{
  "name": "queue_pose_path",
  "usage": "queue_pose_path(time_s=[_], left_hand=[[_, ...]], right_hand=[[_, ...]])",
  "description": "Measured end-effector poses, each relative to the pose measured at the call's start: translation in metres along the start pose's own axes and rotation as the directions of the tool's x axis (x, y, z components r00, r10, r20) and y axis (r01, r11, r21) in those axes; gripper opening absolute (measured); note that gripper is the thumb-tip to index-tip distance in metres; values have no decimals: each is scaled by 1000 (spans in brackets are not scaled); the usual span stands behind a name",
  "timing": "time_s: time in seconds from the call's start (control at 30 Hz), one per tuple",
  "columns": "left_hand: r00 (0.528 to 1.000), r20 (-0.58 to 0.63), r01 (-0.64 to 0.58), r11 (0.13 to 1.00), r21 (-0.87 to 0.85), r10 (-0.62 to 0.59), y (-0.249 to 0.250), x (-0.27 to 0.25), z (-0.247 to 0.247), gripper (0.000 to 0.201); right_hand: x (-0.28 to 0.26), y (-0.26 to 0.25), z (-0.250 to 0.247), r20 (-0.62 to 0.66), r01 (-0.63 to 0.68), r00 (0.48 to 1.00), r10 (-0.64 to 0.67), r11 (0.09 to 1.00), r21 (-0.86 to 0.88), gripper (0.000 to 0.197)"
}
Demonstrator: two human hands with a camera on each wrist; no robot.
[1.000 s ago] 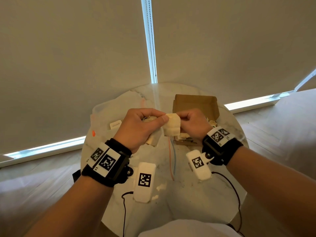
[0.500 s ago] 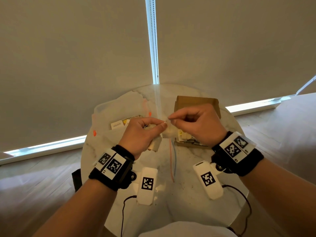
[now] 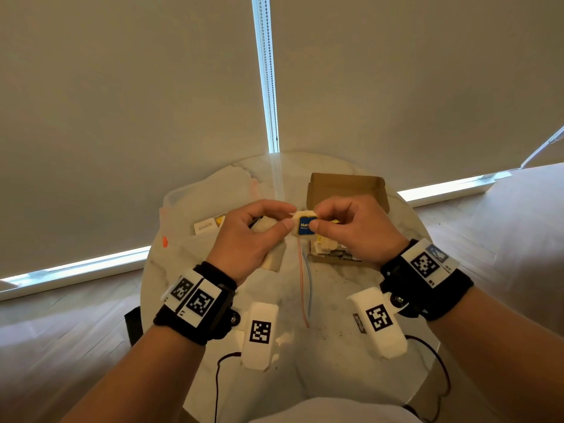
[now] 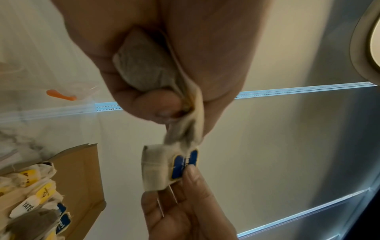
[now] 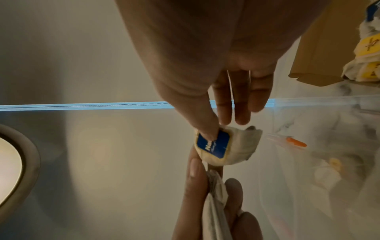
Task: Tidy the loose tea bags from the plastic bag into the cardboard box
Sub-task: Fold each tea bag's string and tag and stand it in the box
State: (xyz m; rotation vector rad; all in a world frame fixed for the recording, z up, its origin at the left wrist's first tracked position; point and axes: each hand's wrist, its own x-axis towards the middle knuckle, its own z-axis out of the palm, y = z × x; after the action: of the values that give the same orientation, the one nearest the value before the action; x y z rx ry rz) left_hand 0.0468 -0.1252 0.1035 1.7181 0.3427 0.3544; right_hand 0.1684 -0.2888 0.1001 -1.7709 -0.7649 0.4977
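Here, two bare hands meet above a round marble surface [image 3: 320, 355], each wrist wearing a black band with square black-and-white markers. The left hand [image 3: 247, 239] has its fingers curled around a bunch of tea bags [image 4: 144, 68], greyish paper pouches packed against its palm, with thumb and forefinger pinching the paper where it leaves the fist. The right hand [image 3: 357, 230] pinches a single tea bag [image 5: 236, 147] between thumb and forefinger, its thumb tip lying on the blue paper tag [image 5: 216, 145] with white lettering; its other fingers are loosely extended. That tea bag sits in the air between the two hands, touching the fingertips of both, and it appears joined to the bunch in the left hand by crumpled paper.

Just behind the right hand stands the open cardboard box [image 3: 348, 186], its lid flap upright. Inside it, more tea bags [image 4: 35, 196] lie in a heap with yellow, white and blue tags. To the left of the box, behind the left hand, a clear plastic bag [image 3: 189, 206] lies flat on the surface, with an orange slider [image 3: 164, 241] at its edge and a few tea bags visible through it. A thin red and a thin blue line run toward the viewer on the surface between the wrists. Pale window blinds [image 3: 122, 102] fill the background.
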Motion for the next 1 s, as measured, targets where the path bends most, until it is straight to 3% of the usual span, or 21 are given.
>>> queue_pose_path(time_s=[0.13,0.23,0.43,0.53,0.63,0.7,0.87,1.0], left_hand=[[998,39,-47,997,63,44,-3,-2,-4,31],[998,68,-18,1000,-6,18,-3,-4,-2,34],[986,14,165,977,-136,-165,-3,3,1,12],[971,-65,221,965,-142,-232,-3,7,4,14],[945,-95,299,943,-147,-314,-3,11,8,19],[934,-88,329,930,-164,-346,-3,12,10,23],[922,-19,367,889,-274,-387,0,13,8,32],[912,-24,382,867,-321,-410,-3,14,5,35]], right_hand=[[6,-6,-3,3,-15,1000,15,1000,-10,9],[11,-8,1,-53,-21,998,23,999,40,13],[15,-7,12,-115,-18,993,28,996,82,11],[11,-7,17,-195,144,968,-157,986,-82,10],[2,-10,29,38,470,875,-482,830,-300,24],[1,-8,38,147,567,818,-557,736,-369,30],[6,-5,38,208,578,814,-542,721,-382,17],[2,-3,33,134,471,882,-451,841,-266,6]])
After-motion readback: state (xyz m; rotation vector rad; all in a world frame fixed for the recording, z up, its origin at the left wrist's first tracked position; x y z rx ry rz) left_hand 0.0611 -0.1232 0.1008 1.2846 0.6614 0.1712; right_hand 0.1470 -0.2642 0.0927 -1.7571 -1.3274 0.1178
